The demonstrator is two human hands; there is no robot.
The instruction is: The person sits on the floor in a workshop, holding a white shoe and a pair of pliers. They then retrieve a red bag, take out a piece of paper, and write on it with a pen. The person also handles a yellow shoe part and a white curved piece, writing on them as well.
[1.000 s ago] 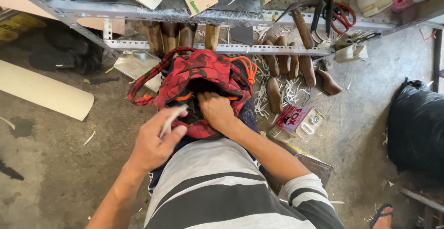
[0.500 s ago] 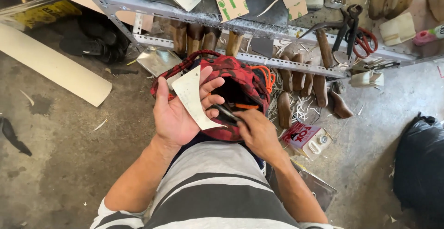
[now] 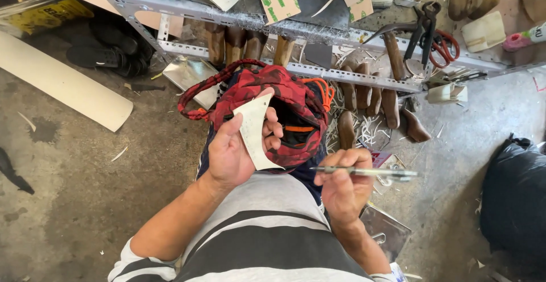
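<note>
A pale plank (image 3: 62, 85) lies on the concrete floor (image 3: 85, 202) at far left, with dark sandals (image 3: 111, 46) beyond it under a metal shelf rack (image 3: 318, 71). Moving right, the person's left hand (image 3: 236, 148) is raised palm-up over the lap, its grip partly closed: thumb and curled fingers pinch a pale, pointed cut-out piece (image 3: 256, 131), which stands with its long axis running up and away from the body, tip toward the rack. Directly behind it, touching the fingers, sits a red patterned bag (image 3: 284, 97) with orange trim, mouth open and strap looped to the left. Just to the right and lower, the right hand (image 3: 341, 185) is closed tight around a slim silver pen (image 3: 367, 172), held nearly level, its long axis running left to right, with most of its length reaching past the fist to the right. The cut-out piece lies up and to the left of the pen hand, near but apart; the left hand alone has it. Wooden shoe lasts (image 3: 369, 97) hang from the rack's lower rail, pincers (image 3: 424, 29) and red-handled scissors (image 3: 446, 46) rest on the shelf above, and a black sack (image 3: 515, 196) slumps at far right.
</note>
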